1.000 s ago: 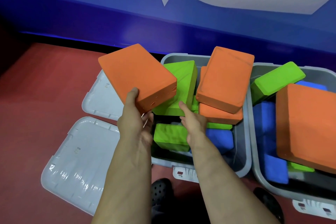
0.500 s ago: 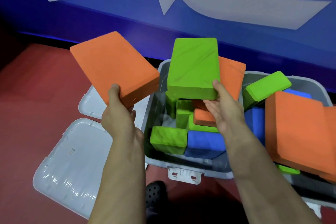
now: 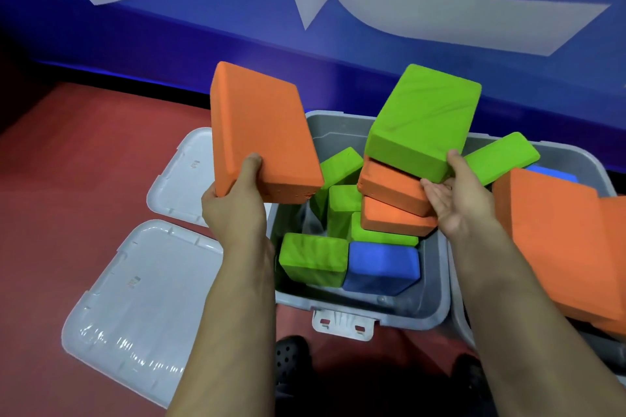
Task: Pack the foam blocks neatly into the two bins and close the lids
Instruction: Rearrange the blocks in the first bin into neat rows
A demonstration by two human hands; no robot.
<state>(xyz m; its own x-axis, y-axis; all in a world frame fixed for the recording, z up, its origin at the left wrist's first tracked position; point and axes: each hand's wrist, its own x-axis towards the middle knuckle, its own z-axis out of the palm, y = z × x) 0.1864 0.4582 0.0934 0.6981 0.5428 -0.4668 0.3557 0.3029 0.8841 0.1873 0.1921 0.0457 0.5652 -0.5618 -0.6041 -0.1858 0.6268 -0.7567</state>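
Foam blocks: both hands now carry one, lifted clear of the left bin (image 3: 359,310). Left hand (image 3: 237,210) grips the orange block (image 3: 261,132), swung back over the bin's left rim from further left. Right hand (image 3: 460,203) holds the green block (image 3: 423,122), tilted more than half a second ago, fingers curled under it. Remaining blocks sit jumbled in both bins; right bin (image 3: 576,159) overfull. Both lids (image 3: 135,298) lie open on the floor. Judgement: clearing out to repack, packing barely begun.
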